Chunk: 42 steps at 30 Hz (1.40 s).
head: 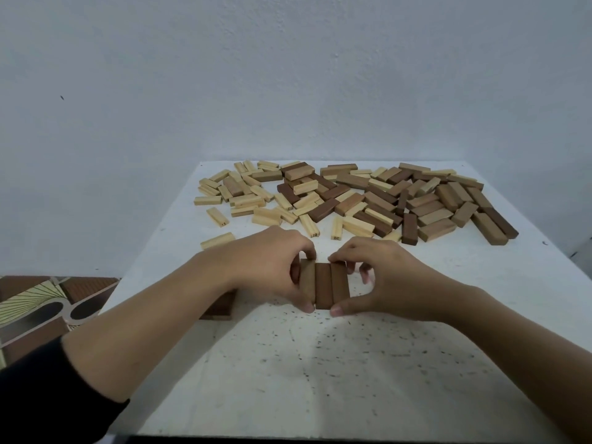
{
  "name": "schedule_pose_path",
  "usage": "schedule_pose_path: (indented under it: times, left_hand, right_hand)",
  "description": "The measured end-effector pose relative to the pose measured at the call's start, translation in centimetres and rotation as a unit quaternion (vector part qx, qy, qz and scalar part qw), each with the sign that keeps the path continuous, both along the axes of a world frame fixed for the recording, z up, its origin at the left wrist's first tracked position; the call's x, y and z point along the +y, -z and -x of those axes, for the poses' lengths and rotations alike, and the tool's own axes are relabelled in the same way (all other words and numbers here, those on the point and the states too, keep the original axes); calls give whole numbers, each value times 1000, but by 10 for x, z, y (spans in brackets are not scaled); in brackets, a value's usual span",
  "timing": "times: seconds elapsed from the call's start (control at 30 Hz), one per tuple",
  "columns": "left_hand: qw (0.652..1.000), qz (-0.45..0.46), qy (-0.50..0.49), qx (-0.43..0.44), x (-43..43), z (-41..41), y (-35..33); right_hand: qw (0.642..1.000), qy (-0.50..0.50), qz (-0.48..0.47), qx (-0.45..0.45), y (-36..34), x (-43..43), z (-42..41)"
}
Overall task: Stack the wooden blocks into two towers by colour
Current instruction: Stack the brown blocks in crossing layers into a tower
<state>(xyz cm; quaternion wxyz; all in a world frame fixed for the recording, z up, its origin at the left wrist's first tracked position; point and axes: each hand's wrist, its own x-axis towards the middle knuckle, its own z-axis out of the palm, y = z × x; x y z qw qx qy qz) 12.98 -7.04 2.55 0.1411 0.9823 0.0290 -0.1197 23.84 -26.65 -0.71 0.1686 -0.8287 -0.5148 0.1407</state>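
Observation:
Three brown wooden blocks (324, 285) lie side by side as one row on the white table (320, 363), near its middle. My left hand (266, 267) grips the row's left side, thumb at the near end and fingers at the far end. My right hand (384, 280) holds the right side the same way. A pile of pale blocks (246, 197) is spread across the far left of the table. Brown blocks (432, 203) lie scattered at the far right, mixed with pale ones in the middle.
A dark brown block (221, 307) lies partly hidden under my left forearm. One pale block (217, 240) sits alone just beyond my left hand. A patterned tiled floor (48, 302) shows past the table's left edge. A plain wall stands behind.

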Motion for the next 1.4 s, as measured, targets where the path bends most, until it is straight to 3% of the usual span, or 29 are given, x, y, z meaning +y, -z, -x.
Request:
schedule_pose_path:
  times: [0.23,0.6,1.4]
  left_hand:
    - [998,-62,-2,1,-11,8,3]
    - [998,43,-30,-45,-24,22,13]
    - [997,59,-36,-40,-16,16,10]
  right_hand:
    - [998,-25,-49,28,10,-3,-8]
    - [994,-40,-90,49,15,-9,-9]
    - [992,-37,-102,71,16,-12,-11]
